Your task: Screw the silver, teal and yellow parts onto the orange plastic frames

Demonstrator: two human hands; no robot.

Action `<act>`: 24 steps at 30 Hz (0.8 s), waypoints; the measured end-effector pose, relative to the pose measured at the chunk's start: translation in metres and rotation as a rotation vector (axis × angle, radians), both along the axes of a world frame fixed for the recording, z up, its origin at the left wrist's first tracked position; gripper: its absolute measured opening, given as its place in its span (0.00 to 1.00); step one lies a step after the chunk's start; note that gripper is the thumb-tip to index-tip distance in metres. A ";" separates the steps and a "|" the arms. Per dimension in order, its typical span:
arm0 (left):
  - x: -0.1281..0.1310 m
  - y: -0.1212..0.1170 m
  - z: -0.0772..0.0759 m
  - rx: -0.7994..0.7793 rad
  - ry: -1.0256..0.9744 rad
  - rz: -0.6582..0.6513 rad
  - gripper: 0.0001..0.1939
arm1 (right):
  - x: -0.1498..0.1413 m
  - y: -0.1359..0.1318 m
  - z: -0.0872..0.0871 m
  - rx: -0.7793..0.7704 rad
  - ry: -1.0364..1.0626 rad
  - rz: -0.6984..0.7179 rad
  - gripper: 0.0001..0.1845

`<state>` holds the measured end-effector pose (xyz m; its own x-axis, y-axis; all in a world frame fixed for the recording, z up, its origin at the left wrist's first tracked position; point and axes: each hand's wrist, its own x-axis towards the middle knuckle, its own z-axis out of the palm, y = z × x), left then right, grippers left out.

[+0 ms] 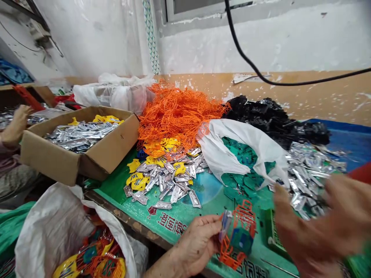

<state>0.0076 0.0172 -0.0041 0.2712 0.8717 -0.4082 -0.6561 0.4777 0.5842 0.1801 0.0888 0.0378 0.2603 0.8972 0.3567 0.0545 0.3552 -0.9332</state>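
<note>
Left hand (pixel 195 241) grips a tangled cluster of orange plastic sprues (pixel 237 235) with green and silver pieces attached, low over the green tabletop (pixel 185 220). Right hand (pixel 315 220) is blurred, its fingers spread wide with nothing visible in them, just beside that cluster and near a heap of silver plastic pieces (pixel 307 173). Farther along the tabletop lie a pile of orange sprues (pixel 176 112), a black heap (pixel 275 119) and a white bag (pixel 240 146) spilling green pieces (pixel 240 181). A cardboard box (pixel 116 127) holds silver pieces (pixel 81 135). Another white bag (pixel 49 235) holds multicoloured sprues (pixel 92 256). A co-worker's hand (pixel 16 123) shows beyond the box.
</note>
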 end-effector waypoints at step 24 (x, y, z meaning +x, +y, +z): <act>-0.030 0.009 0.007 -0.313 0.010 0.415 0.16 | -0.154 0.091 -0.010 -0.387 -0.264 0.580 0.13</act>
<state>-0.0221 0.0258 0.0024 -0.0768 0.7406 -0.6676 -0.8225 0.3313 0.4622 0.0260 0.1801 0.0278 -0.3438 0.9386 -0.0279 0.1981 0.0435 -0.9792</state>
